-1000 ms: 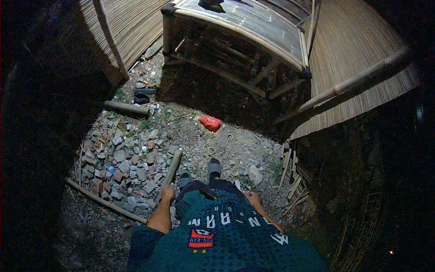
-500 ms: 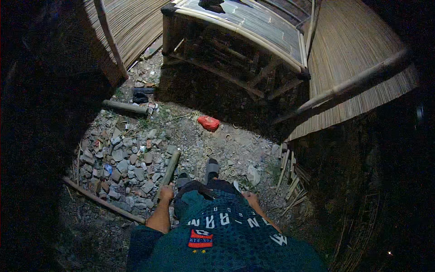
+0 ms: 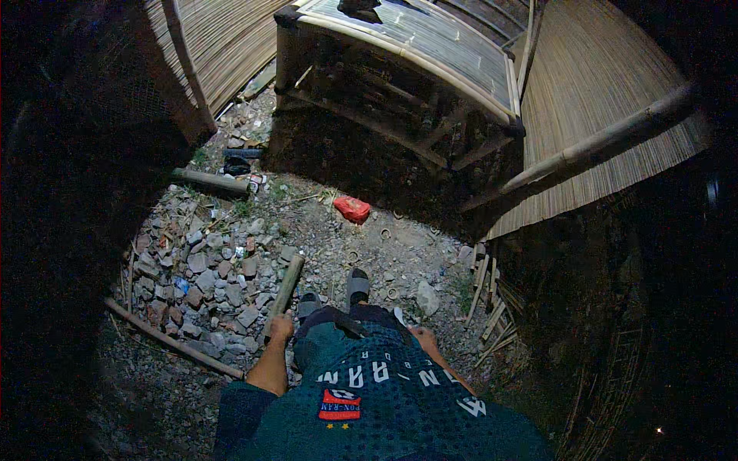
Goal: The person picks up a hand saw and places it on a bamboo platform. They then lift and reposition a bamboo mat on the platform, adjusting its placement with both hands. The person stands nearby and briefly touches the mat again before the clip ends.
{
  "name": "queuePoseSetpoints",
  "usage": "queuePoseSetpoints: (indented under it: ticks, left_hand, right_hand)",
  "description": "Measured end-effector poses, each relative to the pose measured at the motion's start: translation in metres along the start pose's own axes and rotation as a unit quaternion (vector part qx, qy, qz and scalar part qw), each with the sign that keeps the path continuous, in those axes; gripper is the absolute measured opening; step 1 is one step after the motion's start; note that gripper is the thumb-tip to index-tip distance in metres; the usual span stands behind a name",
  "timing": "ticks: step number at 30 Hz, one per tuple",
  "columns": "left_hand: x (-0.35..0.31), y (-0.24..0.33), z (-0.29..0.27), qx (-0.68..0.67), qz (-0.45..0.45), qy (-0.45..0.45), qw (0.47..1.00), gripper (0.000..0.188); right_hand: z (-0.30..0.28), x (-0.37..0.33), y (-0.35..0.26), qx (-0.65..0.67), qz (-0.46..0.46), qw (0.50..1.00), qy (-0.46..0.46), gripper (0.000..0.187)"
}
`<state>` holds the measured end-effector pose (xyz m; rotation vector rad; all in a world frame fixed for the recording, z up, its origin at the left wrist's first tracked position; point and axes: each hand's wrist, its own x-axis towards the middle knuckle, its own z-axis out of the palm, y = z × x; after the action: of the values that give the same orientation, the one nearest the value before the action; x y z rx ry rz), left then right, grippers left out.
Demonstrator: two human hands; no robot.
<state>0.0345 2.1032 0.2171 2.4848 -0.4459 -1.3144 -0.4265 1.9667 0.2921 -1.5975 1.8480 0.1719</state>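
Gripping a short bamboo pole (image 3: 285, 286) by its near end, the person's left hand (image 3: 280, 328) hangs closed around the stick at the left hip, while the right hand (image 3: 422, 336) rests at the right side with nothing in it; whether its fingers are curled or loose cannot be told in the dim light. The hands are well apart, with the dark patterned shirt (image 3: 369, 399) between them. The pole's long axis runs away from the left hand, up and slightly to the right in the head view, and its far end tilts out over a heap of broken bricks and stones (image 3: 192, 269). The left hand is plainly the nearer one; the right is well clear of the stick. Two sandalled feet (image 3: 357, 286) stand on the gravel ground (image 3: 400, 246) just right of the pole's far end.

Farther out, a long thin stick (image 3: 173, 339) lies aslant at the edge of the rubble, and a thicker bamboo length (image 3: 209, 182) lies crosswise beyond the heap. A small crumpled red packet (image 3: 352, 209) lies on the ground ahead of the feet, near the foot of a bamboo-framed platform (image 3: 415, 54) topped with split slats. Woven bamboo panels (image 3: 607, 84) lean at right and upper left, and a bundle of short splints (image 3: 486, 303) lies by the right-hand panel's base. No label or sign can be made out anywhere.
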Motion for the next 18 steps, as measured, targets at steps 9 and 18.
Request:
queuePoseSetpoints:
  ticks: [9,18]
  left_hand:
    - [0.005,0.001,0.0,0.046,0.097,0.005,0.994,0.061]
    - [-0.003,0.01,-0.013,0.041,0.048,-0.014,0.998,0.06]
  right_hand:
    - [-0.003,-0.005,-0.002,0.012,-0.007,1.0,0.0,0.068]
    - [-0.007,-0.011,-0.015,-0.007,-0.005,1.0,0.014,0.073]
